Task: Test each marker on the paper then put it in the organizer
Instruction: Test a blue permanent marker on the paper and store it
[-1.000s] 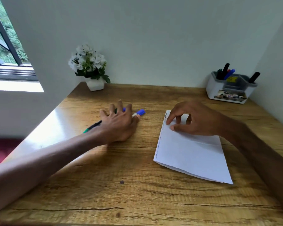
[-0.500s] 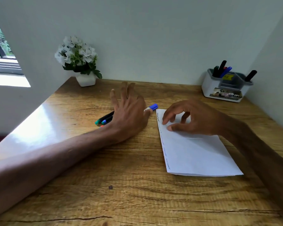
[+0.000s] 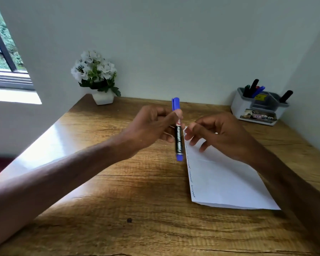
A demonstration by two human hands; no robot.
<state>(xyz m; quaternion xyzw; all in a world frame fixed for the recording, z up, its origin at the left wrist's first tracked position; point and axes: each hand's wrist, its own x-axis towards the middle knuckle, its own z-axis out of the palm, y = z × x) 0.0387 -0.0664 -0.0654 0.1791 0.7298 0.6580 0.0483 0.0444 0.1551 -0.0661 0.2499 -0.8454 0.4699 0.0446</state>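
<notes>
My left hand (image 3: 151, 126) grips a blue-capped marker (image 3: 178, 137) with a black barrel, held nearly upright above the table, cap on top. Just right of it my right hand (image 3: 222, 135) hovers over the far left corner of the white paper (image 3: 227, 182), fingers curled and apart, holding nothing. Squiggly test marks run down the paper's left edge. The grey and white organizer (image 3: 257, 109) stands at the back right corner with several markers standing in it. The other loose markers are hidden behind my left hand and arm.
A white pot of white flowers (image 3: 97, 76) stands at the back left corner of the wooden table (image 3: 137, 209). Walls close in behind and on the right. A window (image 3: 2, 52) is at the far left.
My left hand has lifted the blue marker off the table and swung it upright next to the paper. My right hand has risen slightly off the paper's corner.
</notes>
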